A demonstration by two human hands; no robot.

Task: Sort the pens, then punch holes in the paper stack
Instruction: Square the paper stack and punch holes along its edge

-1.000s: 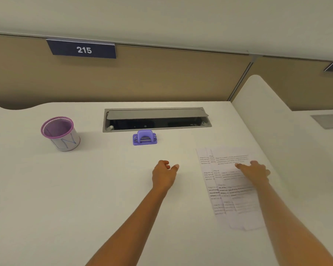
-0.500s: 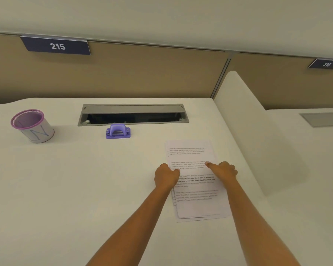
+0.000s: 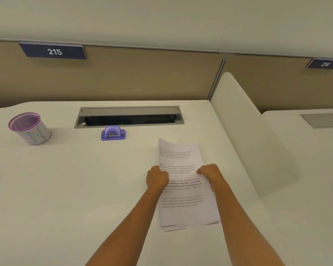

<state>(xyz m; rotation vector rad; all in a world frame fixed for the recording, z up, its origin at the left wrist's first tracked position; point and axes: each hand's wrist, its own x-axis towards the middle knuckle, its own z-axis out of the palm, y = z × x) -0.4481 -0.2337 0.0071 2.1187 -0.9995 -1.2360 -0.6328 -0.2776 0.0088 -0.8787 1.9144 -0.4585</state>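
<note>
Pen cup (image 3: 30, 129) far left on desk (image 3: 65, 179), hole punch (image 3: 113, 133) centre, paper stack (image 3: 183, 189) right

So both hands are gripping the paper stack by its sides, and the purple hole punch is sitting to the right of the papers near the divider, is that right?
Not quite. The head view shows the hole punch to the left of the paper stack and farther back, just in front of the cable slot, not near the divider. The rest holds: the left hand and right hand grip the stack's sides.
</note>
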